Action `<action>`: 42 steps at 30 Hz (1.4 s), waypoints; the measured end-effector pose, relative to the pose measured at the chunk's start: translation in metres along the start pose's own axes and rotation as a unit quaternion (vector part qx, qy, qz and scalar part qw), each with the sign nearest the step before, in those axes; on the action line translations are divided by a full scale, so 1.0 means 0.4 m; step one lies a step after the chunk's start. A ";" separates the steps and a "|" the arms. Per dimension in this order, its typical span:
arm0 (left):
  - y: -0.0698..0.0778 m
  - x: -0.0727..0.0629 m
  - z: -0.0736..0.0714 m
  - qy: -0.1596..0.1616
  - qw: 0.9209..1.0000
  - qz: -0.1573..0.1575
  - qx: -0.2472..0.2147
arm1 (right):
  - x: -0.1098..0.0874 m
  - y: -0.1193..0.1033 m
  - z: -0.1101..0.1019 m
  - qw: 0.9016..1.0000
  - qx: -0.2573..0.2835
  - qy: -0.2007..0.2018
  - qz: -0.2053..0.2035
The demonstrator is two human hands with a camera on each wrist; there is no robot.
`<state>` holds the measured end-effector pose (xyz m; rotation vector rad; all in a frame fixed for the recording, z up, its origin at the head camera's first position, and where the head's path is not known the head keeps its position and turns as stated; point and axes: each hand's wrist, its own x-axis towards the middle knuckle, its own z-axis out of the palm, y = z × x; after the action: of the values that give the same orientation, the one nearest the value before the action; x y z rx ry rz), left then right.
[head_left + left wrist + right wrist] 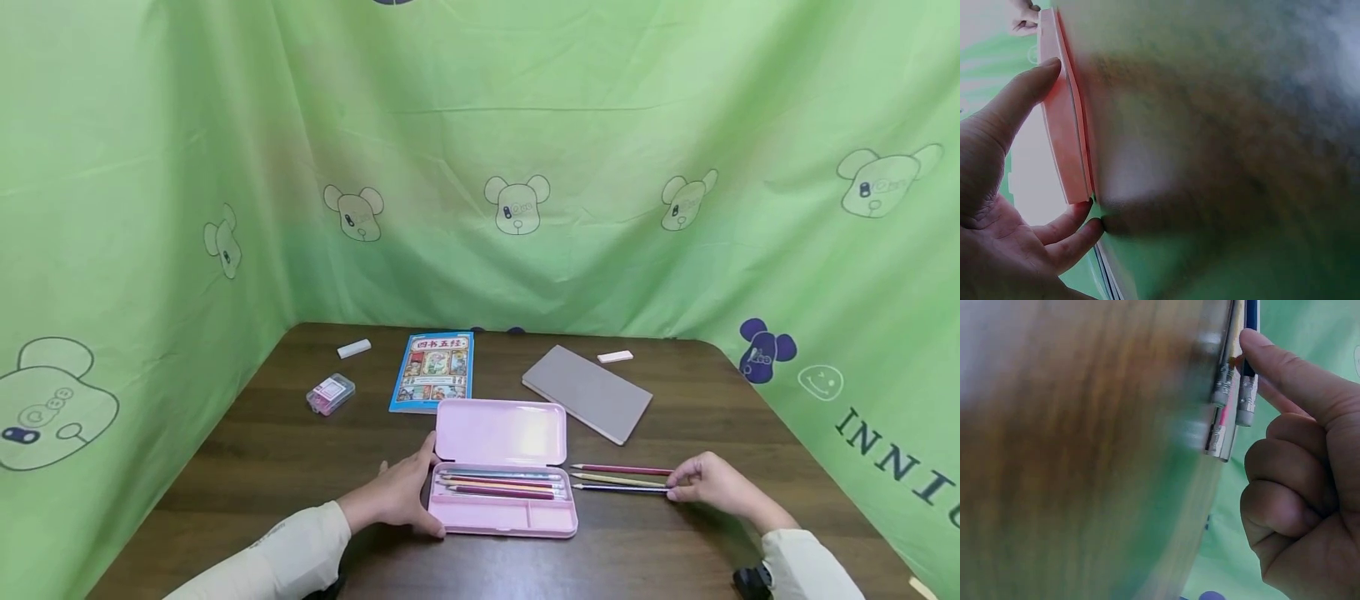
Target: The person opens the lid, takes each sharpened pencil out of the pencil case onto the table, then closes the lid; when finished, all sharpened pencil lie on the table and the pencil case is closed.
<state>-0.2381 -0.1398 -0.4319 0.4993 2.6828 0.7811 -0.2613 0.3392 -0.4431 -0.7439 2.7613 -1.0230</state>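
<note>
A pink pencil case lies on the table with its lid tilted back. Several pencils lie in its long rear compartment; the front compartments hold nothing. My left hand grips the case's left end, thumb on the front wall and fingertips at the side, as the left wrist view shows. To the right of the case, a red pencil, a yellow pencil and a dark blue pencil lie side by side, tips toward it. My right hand pinches the dark blue pencil near its eraser end, other fingers curled.
Behind the case are a blue comic-style book and a grey notebook. A small clear box with pink contents and a white eraser lie at back left. A pinkish eraser sits at back right. Green cloth surrounds the table.
</note>
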 end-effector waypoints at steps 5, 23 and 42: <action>-0.003 -0.004 0.001 -0.006 1.000 -0.006 0.001 | 0.010 -0.019 0.006 0.999 -0.009 0.041 0.030; -0.009 -0.002 0.013 -0.002 1.000 -0.005 0.000 | 0.117 -0.106 0.055 0.998 -0.005 0.055 -0.015; 0.002 0.006 -0.004 -0.002 1.000 0.000 0.006 | 0.215 -0.163 0.117 0.997 0.023 0.001 -0.074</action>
<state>-0.2408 -0.1390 -0.4308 0.5028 2.6852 0.7638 -0.2975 0.2279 -0.4317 -0.9531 2.7078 -1.1106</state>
